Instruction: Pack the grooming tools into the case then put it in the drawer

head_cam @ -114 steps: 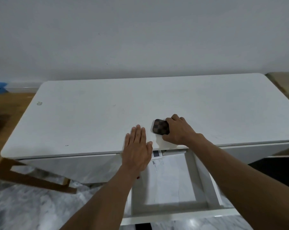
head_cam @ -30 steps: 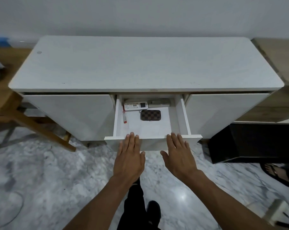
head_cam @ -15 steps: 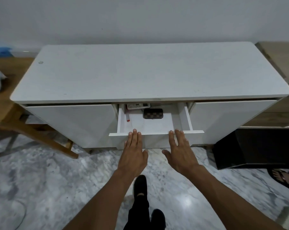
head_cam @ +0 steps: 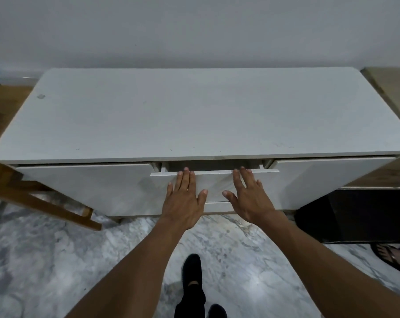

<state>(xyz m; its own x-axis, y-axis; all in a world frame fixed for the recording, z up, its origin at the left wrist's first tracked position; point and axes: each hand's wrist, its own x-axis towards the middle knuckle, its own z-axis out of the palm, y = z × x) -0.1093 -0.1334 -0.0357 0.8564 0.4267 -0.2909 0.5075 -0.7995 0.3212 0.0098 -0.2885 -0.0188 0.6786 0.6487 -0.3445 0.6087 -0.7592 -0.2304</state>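
The white middle drawer (head_cam: 214,180) of the low cabinet (head_cam: 194,115) stands out only a narrow gap from the cabinet front. My left hand (head_cam: 183,200) lies flat on the drawer's front panel, fingers spread, fingertips at its top edge. My right hand (head_cam: 249,198) presses flat on the same panel to the right, fingers apart. Neither hand holds anything. The checkered brown case is hidden inside the drawer, and the gap shows only shadow.
Closed white door panels flank the drawer at left (head_cam: 86,184) and right (head_cam: 327,177). A wooden chair leg (head_cam: 45,205) slants at the left on the marble floor (head_cam: 56,260). A black box (head_cam: 359,214) sits at the lower right, next to another person's sandalled foot (head_cam: 392,255).
The drawer has slid inward from half open to nearly shut under both flat hands. The case and the other things inside have gone out of sight. The camera has moved closer.
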